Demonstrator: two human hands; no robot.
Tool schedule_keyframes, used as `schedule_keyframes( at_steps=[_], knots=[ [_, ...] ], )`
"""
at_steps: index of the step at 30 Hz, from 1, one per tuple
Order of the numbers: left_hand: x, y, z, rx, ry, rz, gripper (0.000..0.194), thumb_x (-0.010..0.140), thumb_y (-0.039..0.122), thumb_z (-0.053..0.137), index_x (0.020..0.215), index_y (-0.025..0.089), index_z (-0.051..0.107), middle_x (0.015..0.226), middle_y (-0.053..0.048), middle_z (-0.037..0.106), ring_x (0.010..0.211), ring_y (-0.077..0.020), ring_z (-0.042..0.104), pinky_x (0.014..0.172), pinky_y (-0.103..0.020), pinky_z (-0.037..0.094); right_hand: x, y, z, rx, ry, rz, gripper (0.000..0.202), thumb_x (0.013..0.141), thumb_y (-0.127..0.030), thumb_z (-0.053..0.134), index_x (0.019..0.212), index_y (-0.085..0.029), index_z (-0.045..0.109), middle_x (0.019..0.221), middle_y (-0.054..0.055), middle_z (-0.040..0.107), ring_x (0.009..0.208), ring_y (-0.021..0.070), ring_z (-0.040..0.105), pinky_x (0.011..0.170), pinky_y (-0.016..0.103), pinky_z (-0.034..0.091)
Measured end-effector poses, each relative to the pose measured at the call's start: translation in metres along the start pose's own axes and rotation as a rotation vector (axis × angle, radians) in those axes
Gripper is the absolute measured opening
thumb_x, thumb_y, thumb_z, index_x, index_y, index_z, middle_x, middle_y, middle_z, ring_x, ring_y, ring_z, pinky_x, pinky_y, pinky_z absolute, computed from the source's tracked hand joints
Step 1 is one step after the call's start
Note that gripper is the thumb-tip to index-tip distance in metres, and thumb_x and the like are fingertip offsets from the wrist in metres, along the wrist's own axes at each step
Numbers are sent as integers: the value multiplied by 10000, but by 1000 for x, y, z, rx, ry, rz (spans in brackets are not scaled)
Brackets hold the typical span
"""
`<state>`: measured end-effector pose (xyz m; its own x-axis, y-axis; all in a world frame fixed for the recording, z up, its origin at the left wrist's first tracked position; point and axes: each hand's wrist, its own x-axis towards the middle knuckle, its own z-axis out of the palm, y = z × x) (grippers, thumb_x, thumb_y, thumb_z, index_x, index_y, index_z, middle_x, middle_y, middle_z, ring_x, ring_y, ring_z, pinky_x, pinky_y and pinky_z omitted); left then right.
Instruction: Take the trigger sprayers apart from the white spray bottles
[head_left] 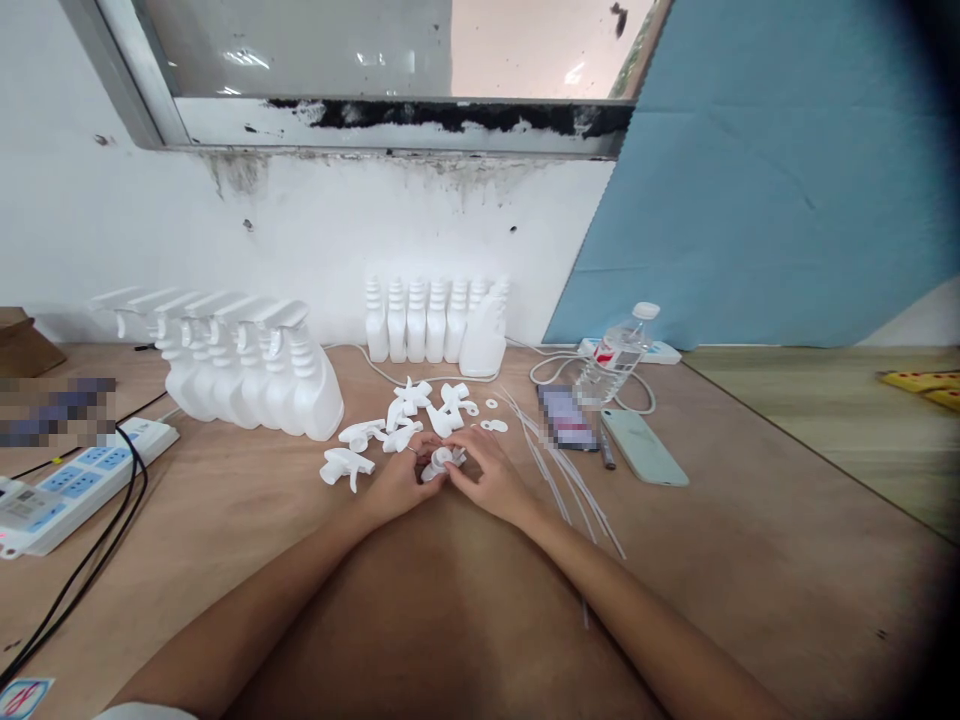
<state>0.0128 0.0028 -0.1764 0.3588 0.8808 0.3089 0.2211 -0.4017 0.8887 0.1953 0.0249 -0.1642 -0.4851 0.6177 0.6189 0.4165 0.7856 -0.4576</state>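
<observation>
Both my hands meet over the middle of the table around one white trigger spray head (441,459). My left hand (407,476) is closed on its left side. With thumb and fingers, my right hand (487,474) grips it from the right; part of the head is hidden by the fingers. Just beyond and to the left lie several loose spray heads (347,465). Small white washers (493,426) rest past my right hand. Thin clear dip tubes (559,470) lie spread to the right.
At the left stands a row of white bottles with spray heads fitted (255,385). Bottles without heads (416,325) line the wall. A power strip (97,475) with black cables sits far left. Right are a water bottle (611,360), a pale green phone (645,448) and another phone (568,415).
</observation>
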Motion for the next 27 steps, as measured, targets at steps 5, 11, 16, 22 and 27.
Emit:
schedule_keyframes(
  at_steps=[5, 11, 16, 22, 27],
  knots=[
    [0, 2, 0, 25, 3, 10, 384, 806, 154, 552, 1163, 194, 416, 1091, -69, 642, 1029, -177, 619, 915, -334, 478, -1, 1, 0, 29, -28, 5, 261, 828, -155, 559, 1074, -242, 543, 999, 50, 615, 953, 209, 559, 869, 368, 437],
    [0, 4, 0, 86, 6, -18, 389, 816, 188, 549, 1179, 194, 408, 1090, -64, 639, 1016, -178, 610, 891, -322, 473, -1, 1, -1, 47, -29, -8, 274, 828, -156, 577, 1085, -238, 528, 1030, 49, 618, 995, 208, 546, 908, 387, 423],
    [0, 5, -2, 228, 17, -1, 241, 816, 211, 540, 1050, 180, 494, 972, -33, 620, 873, -157, 583, 802, -285, 464, 0, 2, -3, 21, -47, -62, 99, 846, -166, 551, 928, -223, 552, 998, 55, 626, 966, 209, 551, 887, 399, 425],
    [-3, 3, -7, 438, -48, 29, 247, 826, 209, 511, 1070, 188, 544, 942, -25, 628, 819, -162, 568, 759, -284, 449, -2, 3, -2, -90, -90, -107, 123, 845, -214, 558, 964, -217, 590, 1015, 75, 620, 974, 230, 544, 865, 417, 439],
    [-4, 1, -8, 575, -58, 68, 298, 845, 245, 514, 1139, 200, 530, 1004, -59, 647, 885, -200, 606, 789, -324, 477, -3, 6, 0, -120, -108, -145, 149, 849, -201, 546, 980, -224, 612, 1039, 80, 614, 998, 231, 535, 868, 421, 449]
  ],
)
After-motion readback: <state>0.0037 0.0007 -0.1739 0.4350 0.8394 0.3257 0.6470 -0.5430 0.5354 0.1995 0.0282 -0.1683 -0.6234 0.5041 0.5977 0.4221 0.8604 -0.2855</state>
